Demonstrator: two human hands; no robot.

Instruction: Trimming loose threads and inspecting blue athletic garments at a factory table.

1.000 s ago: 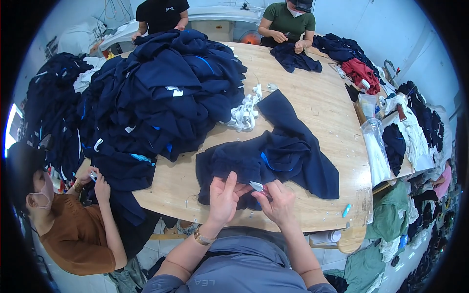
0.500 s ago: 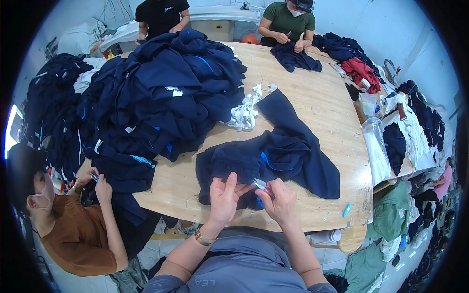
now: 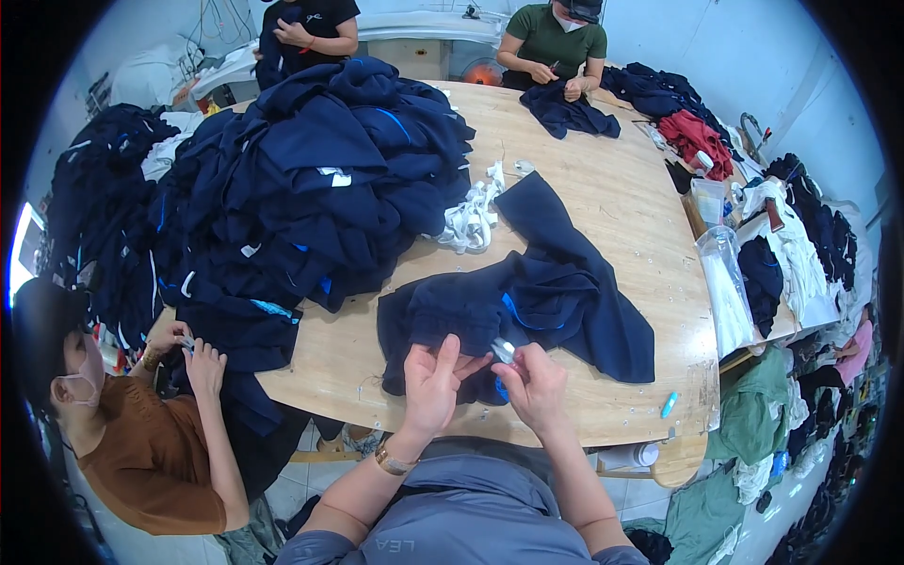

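Observation:
A navy garment [image 3: 593, 301] with bright blue trim lies on the table in front of me, one leg or sleeve stretching to the far side. My left hand [image 3: 433, 384] pinches its near edge between thumb and fingers. Thread snips [image 3: 505, 351] with shiny blades and a reddish handle sit in the closed fingers of my right hand [image 3: 535, 384]. The blades point at the fabric beside my left fingertips. Any thread between them is too small to make out.
A big heap of navy garments [image 3: 311, 179] rises at the left, next to white strips [image 3: 471, 221]. A light-blue marker-like object [image 3: 669, 405] lies right. Co-workers handle garments at the left [image 3: 155, 443] and across the table [image 3: 556, 47]. Clear plastic bags [image 3: 725, 282] hang by the right edge.
My right hand and the snips have shifted very slightly; my left hand keeps its hold. Across the table, the person in black has lifted a dark garment.

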